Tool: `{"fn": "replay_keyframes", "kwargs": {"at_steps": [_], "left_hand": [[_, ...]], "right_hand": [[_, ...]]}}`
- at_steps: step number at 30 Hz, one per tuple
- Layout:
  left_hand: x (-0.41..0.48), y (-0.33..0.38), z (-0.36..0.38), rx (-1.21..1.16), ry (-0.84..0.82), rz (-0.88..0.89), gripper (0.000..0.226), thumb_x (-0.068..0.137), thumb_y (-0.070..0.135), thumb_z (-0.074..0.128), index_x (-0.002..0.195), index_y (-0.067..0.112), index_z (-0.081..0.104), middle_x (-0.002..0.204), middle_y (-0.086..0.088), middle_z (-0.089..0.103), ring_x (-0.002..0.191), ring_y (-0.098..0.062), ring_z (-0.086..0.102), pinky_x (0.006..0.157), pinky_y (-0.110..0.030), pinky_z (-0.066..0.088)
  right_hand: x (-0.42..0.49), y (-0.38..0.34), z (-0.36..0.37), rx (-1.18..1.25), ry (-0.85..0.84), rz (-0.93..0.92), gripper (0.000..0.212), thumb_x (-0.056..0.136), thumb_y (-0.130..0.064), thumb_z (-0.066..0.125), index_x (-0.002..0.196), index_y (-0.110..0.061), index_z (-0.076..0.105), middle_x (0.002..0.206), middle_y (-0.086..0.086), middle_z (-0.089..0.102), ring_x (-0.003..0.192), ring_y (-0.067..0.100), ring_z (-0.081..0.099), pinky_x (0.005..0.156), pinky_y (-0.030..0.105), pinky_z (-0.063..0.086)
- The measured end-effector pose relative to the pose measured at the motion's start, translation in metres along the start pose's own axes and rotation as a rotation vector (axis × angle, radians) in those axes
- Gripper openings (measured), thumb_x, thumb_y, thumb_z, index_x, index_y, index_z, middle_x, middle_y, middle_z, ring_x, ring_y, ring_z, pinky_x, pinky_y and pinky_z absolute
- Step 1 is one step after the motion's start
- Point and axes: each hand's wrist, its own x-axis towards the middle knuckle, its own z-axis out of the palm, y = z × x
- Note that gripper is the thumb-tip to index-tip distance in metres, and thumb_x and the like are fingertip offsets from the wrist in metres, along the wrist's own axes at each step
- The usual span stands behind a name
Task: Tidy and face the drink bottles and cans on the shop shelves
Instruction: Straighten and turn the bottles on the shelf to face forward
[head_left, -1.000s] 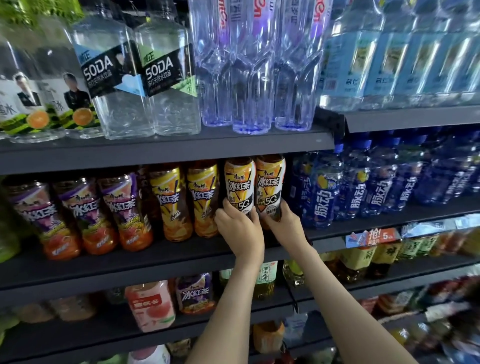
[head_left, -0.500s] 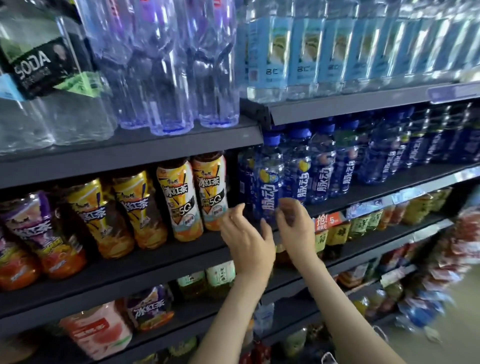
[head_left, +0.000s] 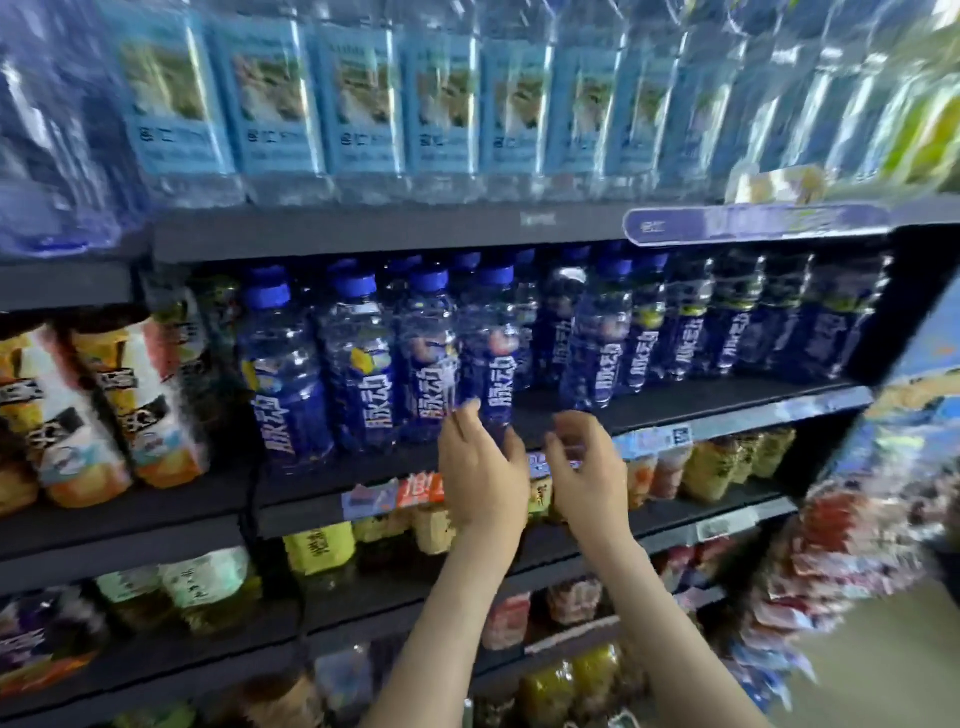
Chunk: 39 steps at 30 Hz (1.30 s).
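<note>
The left hand (head_left: 483, 467) and right hand (head_left: 587, 467) moved from the tea bottles (head_left: 104, 405) to the blue bottles (head_left: 493, 374) at the shelf (head_left: 727, 410) front edge. Both are loose and hold nothing.

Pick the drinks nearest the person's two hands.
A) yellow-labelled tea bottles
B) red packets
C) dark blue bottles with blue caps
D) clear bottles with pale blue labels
C: the left hand and the right hand are both raised at the foot of the dark blue bottles on the middle shelf.
</note>
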Motion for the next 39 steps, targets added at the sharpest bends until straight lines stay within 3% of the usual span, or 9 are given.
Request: {"fn": "replay_keyframes", "kwargs": {"at_steps": [4, 9, 15, 19, 22, 26, 30, 34, 39], "left_hand": [[-0.011, 0.031, 0.041, 0.013, -0.028, 0.066, 0.04, 0.084, 0.016, 0.065, 0.119, 0.001, 0.051, 0.111, -0.014, 0.055, 0.101, -0.028, 0.054, 0.081, -0.032, 0.046], [-0.025, 0.061, 0.1, 0.021, -0.124, 0.129, 0.04, 0.084, 0.016, 0.065, 0.119, 0.003, 0.052, 0.11, -0.011, 0.056, 0.102, -0.027, 0.055, 0.082, -0.032, 0.047], [-0.085, 0.08, 0.175, -0.156, -0.099, 0.28, 0.023, 0.084, 0.01, 0.061, 0.106, 0.008, 0.054, 0.098, -0.007, 0.057, 0.092, -0.019, 0.053, 0.08, -0.025, 0.044], [-0.121, 0.073, 0.229, -0.14, -0.223, 0.179, 0.024, 0.079, 0.004, 0.066, 0.101, 0.003, 0.057, 0.101, -0.015, 0.06, 0.096, -0.026, 0.057, 0.081, -0.029, 0.046], [-0.139, 0.073, 0.264, -0.057, -0.335, 0.078, 0.026, 0.075, 0.004, 0.071, 0.098, 0.004, 0.059, 0.094, -0.014, 0.062, 0.084, -0.031, 0.063, 0.069, -0.032, 0.049], [-0.16, 0.079, 0.315, 0.016, -0.402, -0.025, 0.031, 0.083, 0.013, 0.066, 0.111, 0.002, 0.058, 0.098, -0.015, 0.064, 0.085, -0.031, 0.064, 0.067, -0.034, 0.05], [-0.178, 0.09, 0.372, 0.004, -0.382, -0.165, 0.05, 0.086, 0.021, 0.065, 0.129, 0.001, 0.047, 0.119, -0.018, 0.058, 0.108, -0.031, 0.058, 0.085, -0.033, 0.047], [-0.183, 0.092, 0.423, -0.054, -0.335, -0.247, 0.072, 0.084, 0.025, 0.068, 0.14, 0.0, 0.032, 0.141, -0.017, 0.042, 0.129, -0.028, 0.042, 0.104, -0.029, 0.035], [-0.172, 0.073, 0.474, -0.156, -0.25, -0.226, 0.081, 0.076, 0.024, 0.077, 0.138, 0.0, 0.032, 0.132, -0.016, 0.049, 0.123, -0.026, 0.048, 0.098, -0.037, 0.045]], "right_hand": [[0.022, 0.042, -0.043, -0.026, 0.028, 0.046, 0.015, 0.093, -0.018, 0.056, 0.108, -0.016, 0.055, 0.101, -0.005, 0.058, 0.093, 0.012, 0.058, 0.077, 0.025, 0.046], [0.048, 0.088, -0.069, -0.057, 0.053, 0.068, 0.018, 0.093, -0.017, 0.056, 0.11, -0.013, 0.057, 0.101, -0.005, 0.059, 0.094, 0.013, 0.058, 0.077, 0.02, 0.042], [0.044, 0.158, -0.105, -0.107, -0.015, 0.11, 0.011, 0.091, -0.014, 0.058, 0.101, -0.018, 0.057, 0.094, -0.008, 0.057, 0.09, 0.015, 0.054, 0.075, 0.022, 0.037], [0.041, 0.221, -0.131, -0.177, 0.009, 0.288, 0.016, 0.09, -0.018, 0.058, 0.105, -0.013, 0.058, 0.096, -0.001, 0.059, 0.092, 0.018, 0.056, 0.069, 0.018, 0.033], [0.043, 0.267, -0.153, -0.181, -0.015, 0.441, 0.024, 0.091, -0.014, 0.056, 0.114, -0.007, 0.056, 0.106, 0.008, 0.06, 0.102, 0.025, 0.056, 0.075, 0.022, 0.034], [0.056, 0.329, -0.187, -0.207, -0.103, 0.503, 0.028, 0.092, -0.017, 0.057, 0.116, -0.005, 0.055, 0.108, 0.008, 0.059, 0.105, 0.027, 0.056, 0.069, 0.019, 0.029], [0.076, 0.388, -0.213, -0.188, -0.144, 0.502, 0.037, 0.091, -0.02, 0.057, 0.123, -0.003, 0.049, 0.12, 0.012, 0.056, 0.11, 0.028, 0.052, 0.072, 0.023, 0.029], [0.09, 0.424, -0.214, -0.084, -0.151, 0.431, 0.043, 0.091, -0.019, 0.059, 0.13, -0.008, 0.045, 0.123, 0.008, 0.054, 0.113, 0.024, 0.052, 0.084, 0.025, 0.037], [0.092, 0.457, -0.192, -0.011, -0.125, 0.337, 0.044, 0.092, -0.018, 0.058, 0.133, -0.009, 0.045, 0.129, 0.005, 0.054, 0.116, 0.019, 0.052, 0.083, 0.016, 0.033]]}}
